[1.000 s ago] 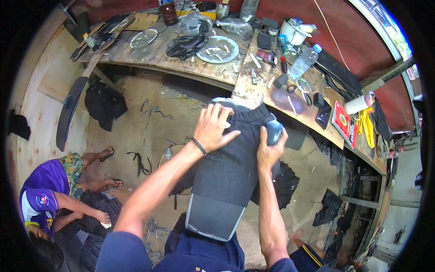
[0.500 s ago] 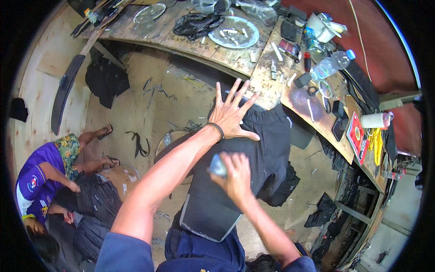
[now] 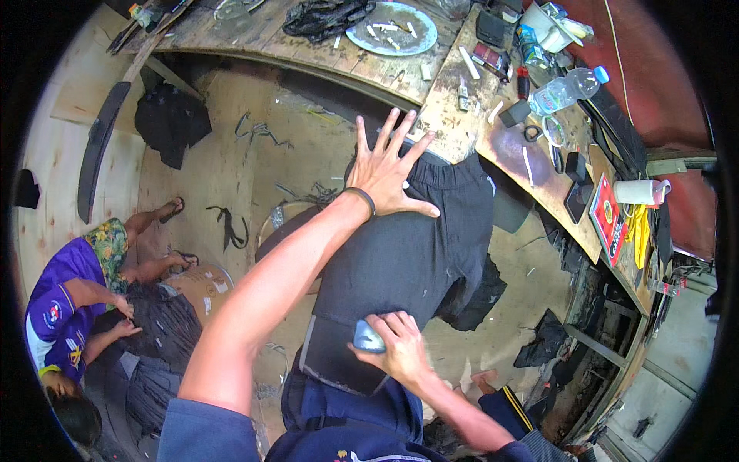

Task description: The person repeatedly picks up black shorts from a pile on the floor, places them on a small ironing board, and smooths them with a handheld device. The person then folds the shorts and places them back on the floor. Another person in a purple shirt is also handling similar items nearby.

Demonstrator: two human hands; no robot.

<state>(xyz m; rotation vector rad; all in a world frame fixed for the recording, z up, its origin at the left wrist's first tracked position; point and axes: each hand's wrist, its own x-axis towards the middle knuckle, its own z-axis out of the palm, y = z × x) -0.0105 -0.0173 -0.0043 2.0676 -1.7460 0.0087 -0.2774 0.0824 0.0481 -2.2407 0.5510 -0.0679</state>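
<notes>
A pair of dark pants (image 3: 385, 262) with an elastic waistband lies stretched out before me, its waist end against the wooden table's corner. My left hand (image 3: 387, 173) presses on the upper part below the waistband, fingers spread wide. Lower down, near the leg's hem, my right hand (image 3: 400, 345) grips a light-blue rounded block (image 3: 369, 336) and holds it against the cloth. The block's underside is hidden, so its exact kind cannot be made out.
The worn table (image 3: 308, 69) carries a plate (image 3: 392, 29) of white sticks, a plastic bottle (image 3: 570, 91), a phone (image 3: 579, 202) and a red booklet (image 3: 606, 219). At the left a person in purple (image 3: 65, 285) handles dark cloth. Black scraps (image 3: 173, 123) lie about the floor.
My right hand has slid the block down the pant leg toward the hem. My left hand stays spread in place. The person's hands at the left have shifted closer together.
</notes>
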